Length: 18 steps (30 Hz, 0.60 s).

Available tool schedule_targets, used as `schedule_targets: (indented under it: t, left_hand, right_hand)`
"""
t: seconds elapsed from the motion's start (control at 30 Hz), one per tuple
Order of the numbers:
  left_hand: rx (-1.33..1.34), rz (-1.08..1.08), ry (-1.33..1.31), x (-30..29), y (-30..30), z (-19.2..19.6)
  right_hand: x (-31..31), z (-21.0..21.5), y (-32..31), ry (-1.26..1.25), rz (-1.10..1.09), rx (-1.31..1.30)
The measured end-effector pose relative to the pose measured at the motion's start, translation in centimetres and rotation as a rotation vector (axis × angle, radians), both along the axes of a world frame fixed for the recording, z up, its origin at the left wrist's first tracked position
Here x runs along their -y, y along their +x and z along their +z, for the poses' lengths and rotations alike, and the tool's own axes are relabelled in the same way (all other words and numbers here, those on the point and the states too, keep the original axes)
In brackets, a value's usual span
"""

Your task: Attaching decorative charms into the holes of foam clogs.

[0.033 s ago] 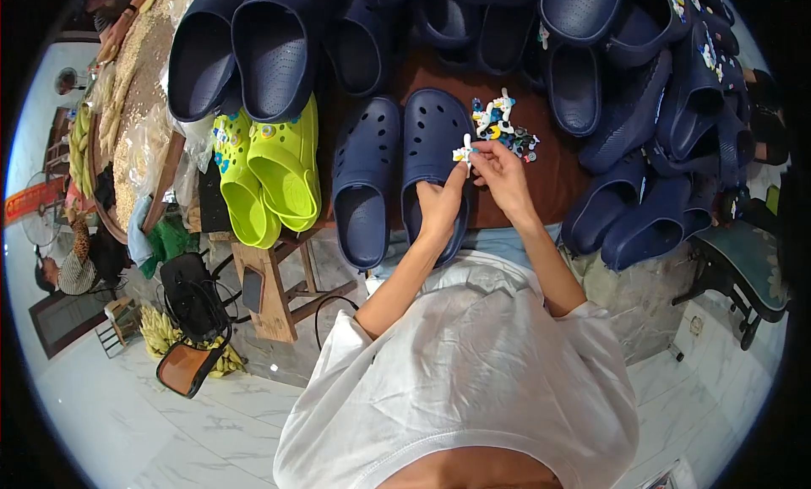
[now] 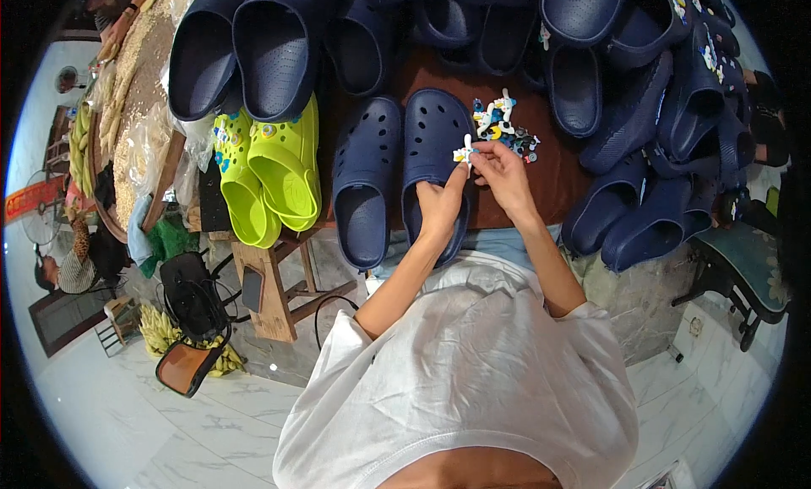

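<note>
Holding a small white charm [image 2: 465, 151] between both hands, we had it pinched over the toe of a navy clog [image 2: 432, 142], the right-hand one of a navy pair lying side by side on the brown table [image 2: 557, 185]. Our left hand [image 2: 441, 203] rested on that clog's opening, fingers closed up on the charm's lower edge. Our right hand [image 2: 504, 169] came in from the right, thumb and forefinger shut on the same charm; whether the charm touched the clog's surface, we could not tell. The other navy clog [image 2: 365, 180] of the pair lay just beside on the left, untouched. A little heap of loose charms [image 2: 505, 127], white, blue and dark, sat on the table just right of the held clog's toe, near our right fingers. A lime-green pair of clogs [image 2: 266, 172] with charms already on them lay further left, at the table edge. More navy clogs [image 2: 642, 92] were piled along the far and right sides of the table. Below left, a wooden stool [image 2: 270, 295], a black bag [image 2: 193, 299] and bananas [image 2: 160, 330] were on the tiled floor
</note>
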<state>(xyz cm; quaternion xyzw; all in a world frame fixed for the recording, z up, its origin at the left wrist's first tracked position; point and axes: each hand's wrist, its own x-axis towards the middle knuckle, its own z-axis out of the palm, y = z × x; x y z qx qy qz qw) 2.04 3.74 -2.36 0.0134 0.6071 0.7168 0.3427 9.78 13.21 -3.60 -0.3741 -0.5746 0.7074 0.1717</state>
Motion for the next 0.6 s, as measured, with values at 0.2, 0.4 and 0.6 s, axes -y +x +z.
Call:
schedule_targets:
  t: [0.2,0.4,0.6]
  left_hand:
    - [-0.086,-0.068,-0.109,0.4,-0.3,0.3]
    - [-0.033,-0.066,-0.054,0.5,-0.3,0.1]
    - [0.048,-0.094,0.009,0.6,-0.5,-0.3]
  right_hand:
    - [-1.7,0.1,-0.1,-0.155,0.080,-0.008]
    - [-2.8,0.4,-0.4,-0.200,0.178,0.137]
    - [-2.0,0.7,-1.0,-0.118,0.142,0.171]
